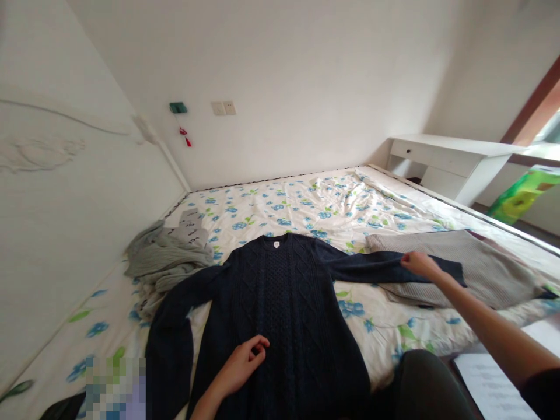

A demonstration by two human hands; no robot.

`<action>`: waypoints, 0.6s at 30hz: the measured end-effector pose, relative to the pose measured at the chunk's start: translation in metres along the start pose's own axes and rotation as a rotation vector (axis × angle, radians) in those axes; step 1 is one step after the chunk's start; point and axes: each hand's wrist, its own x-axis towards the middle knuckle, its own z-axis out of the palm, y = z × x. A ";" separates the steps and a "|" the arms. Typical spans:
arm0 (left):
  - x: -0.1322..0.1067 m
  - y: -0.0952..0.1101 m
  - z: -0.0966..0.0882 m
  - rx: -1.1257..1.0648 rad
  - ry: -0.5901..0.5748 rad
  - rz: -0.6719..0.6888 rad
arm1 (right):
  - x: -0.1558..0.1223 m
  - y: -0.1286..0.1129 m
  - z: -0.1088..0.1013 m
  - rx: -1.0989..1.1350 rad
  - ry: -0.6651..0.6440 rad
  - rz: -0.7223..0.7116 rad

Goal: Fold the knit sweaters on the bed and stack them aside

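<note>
A dark navy cable-knit sweater (280,303) lies spread front up on the bed, its neck pointing away from me. Its right-hand sleeve reaches out sideways across a folded grey ribbed garment (464,256). My right hand (422,265) is closed on that sleeve, with the fingertips pinched at its upper edge. Over the lower front of the sweater is my left hand (245,363), loosely curled, with a gap between thumb and fingers and nothing visible in it. The other sleeve (170,332) bends down toward me on the left.
A heap of grey-green clothes (170,256) sits at the left on the floral bedsheet (280,210). A white desk (446,157) and a green package (525,195) stand at the right. Printed paper (490,385) lies near my right arm, beside my knee (422,385).
</note>
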 end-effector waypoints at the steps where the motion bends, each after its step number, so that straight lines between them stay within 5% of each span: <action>1: 0.000 -0.002 -0.003 0.045 0.043 -0.015 | -0.018 -0.017 0.018 0.041 -0.205 -0.030; 4: -0.007 -0.014 -0.015 0.280 0.248 -0.123 | -0.081 -0.065 0.069 0.226 -0.862 -0.030; 6: -0.016 -0.026 -0.022 0.440 0.375 -0.234 | -0.122 -0.090 0.099 0.284 -1.159 -0.060; 8: -0.028 -0.040 -0.026 0.526 0.444 -0.333 | -0.154 -0.108 0.121 0.333 -1.239 -0.088; 12: -0.049 -0.059 -0.028 0.537 0.434 -0.380 | -0.184 -0.127 0.142 0.301 -1.151 -0.117; 15: -0.055 -0.064 -0.030 0.495 0.402 -0.393 | -0.183 -0.126 0.137 0.098 -1.107 -0.232; 18: -0.057 -0.065 -0.028 0.407 0.304 -0.390 | -0.172 -0.109 0.117 -0.043 -1.227 -0.280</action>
